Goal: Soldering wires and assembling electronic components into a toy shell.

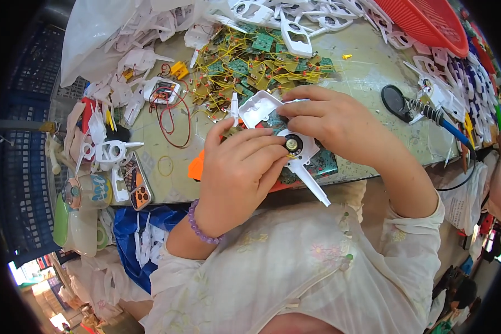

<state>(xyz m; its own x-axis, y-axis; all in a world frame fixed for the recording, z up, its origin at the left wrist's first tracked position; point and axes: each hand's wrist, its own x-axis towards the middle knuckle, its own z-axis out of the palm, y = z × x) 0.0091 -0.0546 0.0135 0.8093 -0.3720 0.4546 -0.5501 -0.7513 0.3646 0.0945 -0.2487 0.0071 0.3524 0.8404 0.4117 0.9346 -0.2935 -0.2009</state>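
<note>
Head view: left hand [240, 167] and right hand [331, 123] both closed on a white plastic shell [278, 128] with small round speaker [293, 145], held just above the bench [367, 83] edge, near heaped green circuit boards [250, 61].

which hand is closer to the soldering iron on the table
Right. The right hand holds the white plastic shell at the table's middle, with the soldering iron lying apart, further to its right. The left hand grips the shell from the other side, farther away.
</note>
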